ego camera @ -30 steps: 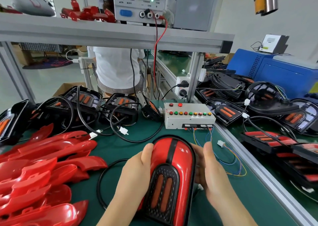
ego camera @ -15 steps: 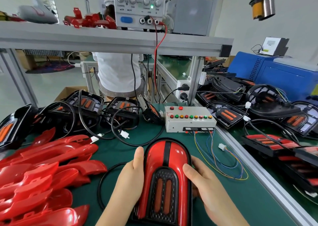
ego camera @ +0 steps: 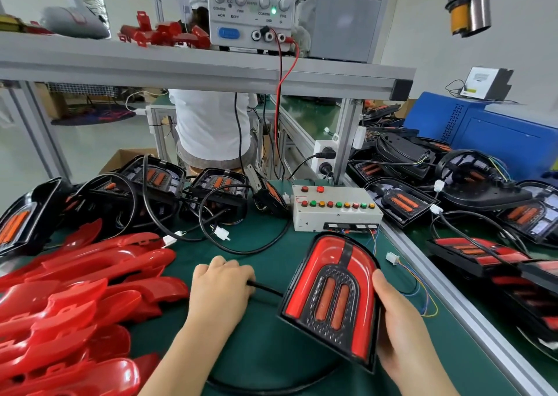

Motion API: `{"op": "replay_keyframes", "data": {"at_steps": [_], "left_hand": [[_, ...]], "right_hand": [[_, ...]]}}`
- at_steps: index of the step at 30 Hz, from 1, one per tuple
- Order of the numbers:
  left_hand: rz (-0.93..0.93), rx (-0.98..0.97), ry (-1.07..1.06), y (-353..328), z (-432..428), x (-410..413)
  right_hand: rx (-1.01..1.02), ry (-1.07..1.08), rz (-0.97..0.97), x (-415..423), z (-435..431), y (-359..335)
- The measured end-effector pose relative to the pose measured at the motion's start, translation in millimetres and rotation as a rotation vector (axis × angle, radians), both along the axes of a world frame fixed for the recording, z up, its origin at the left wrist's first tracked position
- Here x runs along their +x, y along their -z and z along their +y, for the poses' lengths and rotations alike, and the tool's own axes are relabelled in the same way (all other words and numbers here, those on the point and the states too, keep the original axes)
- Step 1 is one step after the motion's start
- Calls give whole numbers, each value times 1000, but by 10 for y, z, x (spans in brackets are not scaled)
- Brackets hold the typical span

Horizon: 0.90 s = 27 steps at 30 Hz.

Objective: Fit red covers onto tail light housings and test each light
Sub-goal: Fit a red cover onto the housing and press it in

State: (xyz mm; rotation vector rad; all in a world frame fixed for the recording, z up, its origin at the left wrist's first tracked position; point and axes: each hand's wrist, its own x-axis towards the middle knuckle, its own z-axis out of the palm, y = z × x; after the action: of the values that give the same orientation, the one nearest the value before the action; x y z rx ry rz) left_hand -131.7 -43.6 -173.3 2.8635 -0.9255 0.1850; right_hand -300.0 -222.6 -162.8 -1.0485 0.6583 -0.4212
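A tail light (ego camera: 330,297), its glossy red cover split by a black stripe above a dotted black panel with two orange bars, tilts over the green bench mat (ego camera: 271,270), near a push-button test box (ego camera: 335,213). The right hand (ego camera: 401,320) grips its right edge. The left hand (ego camera: 222,287) curls around the black cable (ego camera: 265,289), beside loose red covers (ego camera: 75,290).

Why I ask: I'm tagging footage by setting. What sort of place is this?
Probably a factory tail-light assembly bench: piled red covers, wired tail light housings, a push-button test box and a power supply overhead.
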Motion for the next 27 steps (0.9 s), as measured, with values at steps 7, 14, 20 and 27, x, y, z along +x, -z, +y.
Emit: {"op": "replay_keyframes", "data": {"at_steps": [7, 14, 20, 27], "left_hand": [[-90, -141, 51, -206, 77, -293], [367, -76, 470, -189, -154, -877], [162, 117, 547, -97, -640, -1133], [429, 166, 452, -145, -304, -1111]], "right_hand": [[-21, 116, 53, 197, -211, -45], [63, 126, -4, 431, -266, -53], [37, 35, 37, 492, -202, 0], [-43, -100, 116, 521, -209, 16]]}}
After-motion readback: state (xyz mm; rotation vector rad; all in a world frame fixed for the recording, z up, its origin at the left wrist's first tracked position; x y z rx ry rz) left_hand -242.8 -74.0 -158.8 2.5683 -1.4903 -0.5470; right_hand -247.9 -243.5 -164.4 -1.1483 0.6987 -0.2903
